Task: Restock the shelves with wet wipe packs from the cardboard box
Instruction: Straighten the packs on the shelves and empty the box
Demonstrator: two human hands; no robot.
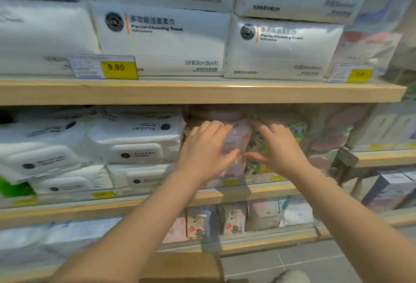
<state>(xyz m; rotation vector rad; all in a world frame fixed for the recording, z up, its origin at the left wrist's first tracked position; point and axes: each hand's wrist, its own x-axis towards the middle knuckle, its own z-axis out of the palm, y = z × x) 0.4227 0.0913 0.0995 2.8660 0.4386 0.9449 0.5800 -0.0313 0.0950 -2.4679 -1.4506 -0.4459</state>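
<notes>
1. The pale wooden shelving unit [202,93] is filling the frame, its three boards running across from left to right.
2. Large white soft packs printed "Facial Cleaning Towel" [162,39] are sitting stacked on the top board, in the upper half of the frame, with a yellow 9.90 price tag [119,67] clipped to the edge just below them.
3. White wet wipe packs with rounded flip lids [135,141] are lying piled on the middle board, at centre left.
4. A brown cardboard box [180,269] is showing at the bottom centre of the frame, partly hidden behind the forearms.
5. The left hand [202,150] is reaching onto the middle board, its fingers [216,128] lying fairly straight over the top and left side of a pink, clear-wrapped wet wipe pack [236,145], thumb along the pack's front.
6. The right hand [279,147] is mirroring it just beside, fingers spread and bent over the pack's right side, thumb pointing towards the left thumb.
7. The pink pack is standing upright between both hands at the centre of the frame, against green-patterned packs [297,127] to its right; motion blur is hiding how firmly it is being held.
</notes>
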